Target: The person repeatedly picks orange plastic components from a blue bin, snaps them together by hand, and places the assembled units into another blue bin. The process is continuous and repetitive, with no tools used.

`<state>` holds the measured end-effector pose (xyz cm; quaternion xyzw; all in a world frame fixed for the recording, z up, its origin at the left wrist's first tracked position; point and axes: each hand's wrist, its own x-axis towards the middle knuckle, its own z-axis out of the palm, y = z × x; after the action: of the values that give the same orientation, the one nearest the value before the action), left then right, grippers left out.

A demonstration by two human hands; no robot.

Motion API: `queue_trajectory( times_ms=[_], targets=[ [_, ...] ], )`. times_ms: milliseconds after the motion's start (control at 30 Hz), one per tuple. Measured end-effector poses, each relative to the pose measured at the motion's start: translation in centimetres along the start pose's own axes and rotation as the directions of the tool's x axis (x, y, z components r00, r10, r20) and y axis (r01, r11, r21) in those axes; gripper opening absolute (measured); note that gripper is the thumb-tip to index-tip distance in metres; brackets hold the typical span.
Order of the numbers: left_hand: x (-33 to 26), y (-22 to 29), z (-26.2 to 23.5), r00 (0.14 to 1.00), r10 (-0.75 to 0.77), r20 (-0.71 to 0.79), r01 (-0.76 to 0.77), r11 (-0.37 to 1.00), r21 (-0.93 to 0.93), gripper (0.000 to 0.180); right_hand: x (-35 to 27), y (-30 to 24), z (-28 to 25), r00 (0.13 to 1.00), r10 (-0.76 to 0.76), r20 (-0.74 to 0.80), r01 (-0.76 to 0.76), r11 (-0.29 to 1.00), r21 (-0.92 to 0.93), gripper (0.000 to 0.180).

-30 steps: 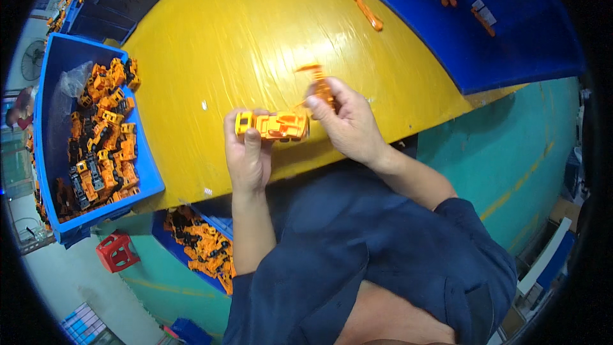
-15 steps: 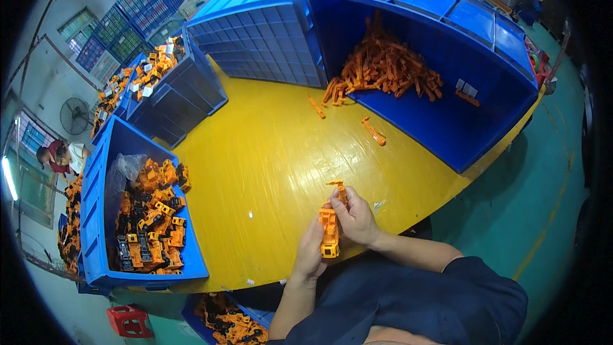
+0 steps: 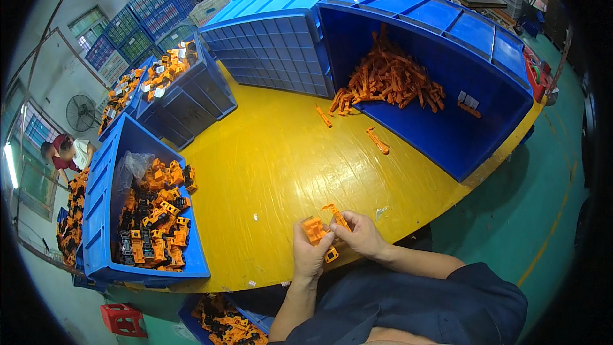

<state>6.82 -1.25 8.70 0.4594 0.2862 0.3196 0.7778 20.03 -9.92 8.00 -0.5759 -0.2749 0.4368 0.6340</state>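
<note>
Near the table's front edge, my left hand (image 3: 309,257) is closed round an orange toy truck (image 3: 313,230), its thumb lying across the body. The truck's cab end shows below the thumb. Right beside it, my right hand (image 3: 363,239) pinches a slim orange toy crane arm (image 3: 336,214), whose tip points up and away from me. The arm and the truck are close together; whether they touch I cannot tell. Two loose orange crane arms (image 3: 378,141) lie farther off on the yellow table (image 3: 268,172).
A blue bin (image 3: 440,134) on its side at the far right holds a pile of orange arms (image 3: 393,76). At the left, another blue bin (image 3: 105,217) holds toy trucks (image 3: 159,217). More bins stand behind; a red stool (image 3: 122,320) is on the floor. Two people are at far left.
The truck has turned in my left hand, and my left thumb now lies across it. My right hand has drawn slightly to the right with the crane arm. The view has shifted a little.
</note>
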Motion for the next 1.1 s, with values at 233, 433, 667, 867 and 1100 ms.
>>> queue_trajectory(
  times_ms=[233, 433, 667, 867, 1100],
  targets=[
    [0.9, 0.2, -1.9, 0.961, -0.229, 0.157, 0.265, 0.924, -0.275, 0.045, -0.6, 0.0, -0.4, 0.985, -0.167, 0.040, 0.170, 0.982, -0.086, 0.017],
    [0.6, 0.3, -1.6, 0.973, -0.214, 0.083, 0.228, 0.942, -0.244, 0.042, -1.2, -1.9, -0.2, 0.943, -0.331, 0.039, 0.321, 0.873, -0.367, 0.020],
    [0.4, 0.0, -1.8, 0.994, -0.108, 0.030, 0.111, 0.975, -0.190, 0.058, -0.5, -2.4, -1.2, 0.954, -0.285, 0.088, 0.291, 0.824, -0.486, 0.017],
    [0.3, -0.1, -1.8, 0.991, -0.130, 0.040, 0.134, 0.881, -0.453, 0.049, -0.3, -4.3, -1.4, 0.962, -0.248, 0.117, 0.274, 0.895, -0.352, 0.010],
    [0.1, 0.2, -1.6, 0.997, -0.080, 0.010, 0.076, 0.888, -0.454, 0.042, 0.5, -5.0, 0.8, 0.834, -0.491, 0.253, 0.552, 0.719, -0.423, 0.021]
  ],
)
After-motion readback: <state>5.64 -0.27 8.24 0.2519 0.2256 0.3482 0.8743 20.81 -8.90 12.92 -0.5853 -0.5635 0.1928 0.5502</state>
